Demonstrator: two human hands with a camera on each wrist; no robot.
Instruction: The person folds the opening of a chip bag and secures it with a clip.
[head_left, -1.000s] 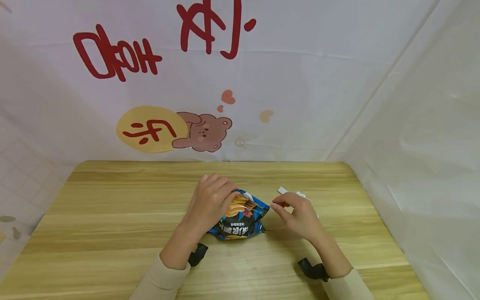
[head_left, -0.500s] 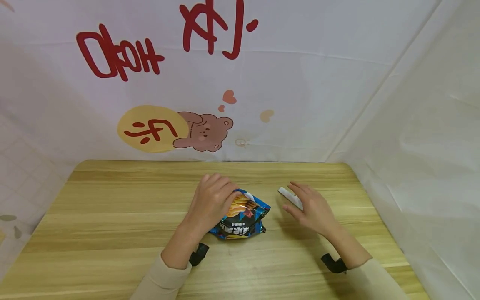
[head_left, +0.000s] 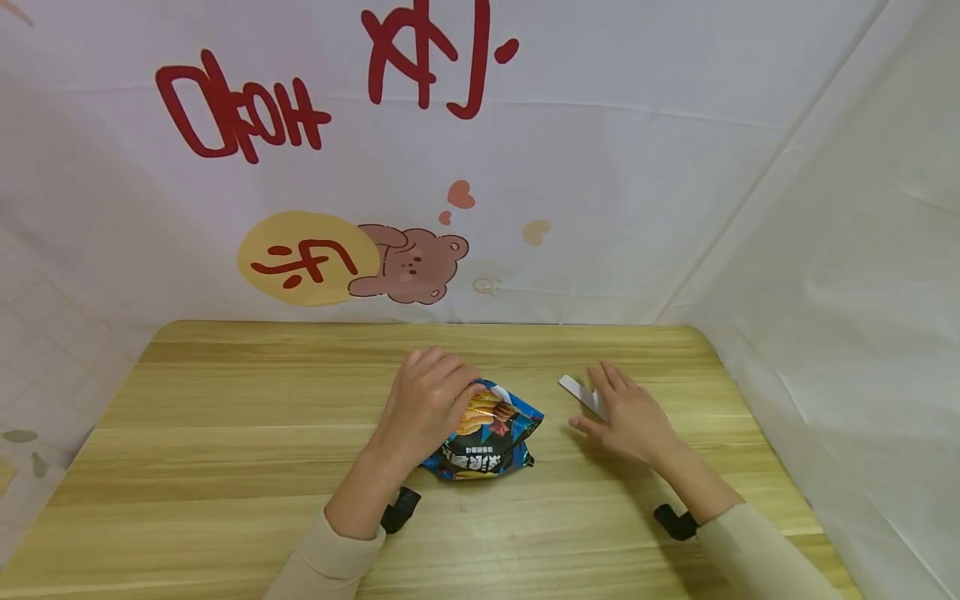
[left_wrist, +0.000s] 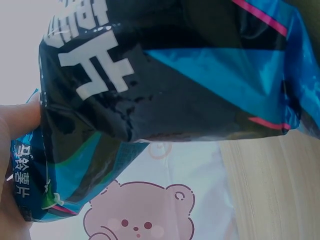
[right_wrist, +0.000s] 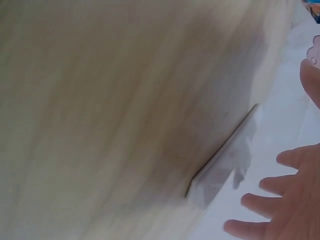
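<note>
A blue and black bag of potato chips [head_left: 487, 442] sits on the table, its printed front towards me. My left hand [head_left: 427, 404] grips its upper left end. Up close in the left wrist view, the glossy chip bag [left_wrist: 170, 95] fills the top, with part of the left hand [left_wrist: 17, 120] at the left edge. To the right, my right hand [head_left: 633, 421] is spread beside a narrow white object [head_left: 581, 395], holding nothing. In the right wrist view this white object [right_wrist: 225, 162] lies flat with a small tab on its side, apart from the fingers [right_wrist: 280, 187]; its kind is unclear.
The wooden table [head_left: 247, 467] extends to a white printed cloth [head_left: 600, 167] at the back, which bears a bear drawing [head_left: 420, 267]. Another pale cloth [head_left: 847, 333] hangs at the right. A black wrist mount [head_left: 675, 522] sits on each forearm.
My right hand has left the bag's right corner and moved right, its pinched fingers spreading beside the white object. The left hand and the bag have stayed in place.
</note>
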